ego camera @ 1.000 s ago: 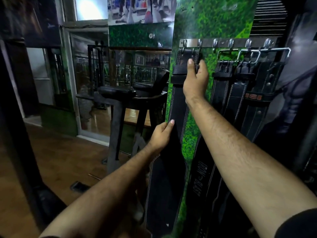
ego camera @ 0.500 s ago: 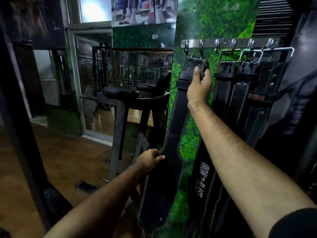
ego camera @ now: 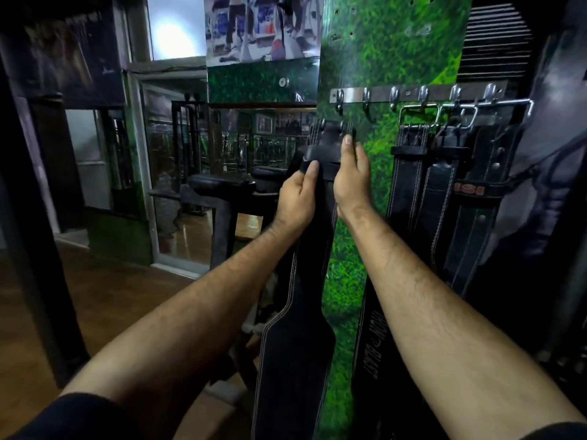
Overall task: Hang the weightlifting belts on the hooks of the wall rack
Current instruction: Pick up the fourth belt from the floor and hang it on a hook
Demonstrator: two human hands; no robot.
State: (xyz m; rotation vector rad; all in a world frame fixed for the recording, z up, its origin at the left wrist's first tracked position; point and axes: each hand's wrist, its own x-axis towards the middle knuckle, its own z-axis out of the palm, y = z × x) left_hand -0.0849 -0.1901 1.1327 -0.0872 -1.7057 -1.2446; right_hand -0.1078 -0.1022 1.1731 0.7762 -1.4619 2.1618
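Green turf-patterned wall carried a metal hook rack [ego camera: 413, 95], with one black belt [ego camera: 301, 328] held up just below its leftmost hooks.

Both hands gripped the belt's buckle end: left hand [ego camera: 298, 198] pinched the strap with its thumb on top, right hand [ego camera: 351, 176] curled round it, index finger extended upward. Other belts [ego camera: 409, 185] hung to the right.

Stitched matt leather belt [ego camera: 295, 360], shiny metal hooks [ego camera: 394, 96]

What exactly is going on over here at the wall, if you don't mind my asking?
A person is hanging a black weightlifting belt on the wall rack. Both the left hand and the right hand hold its buckle end just below the empty left hooks; it is not hooked yet. Other belts already hang to the right.
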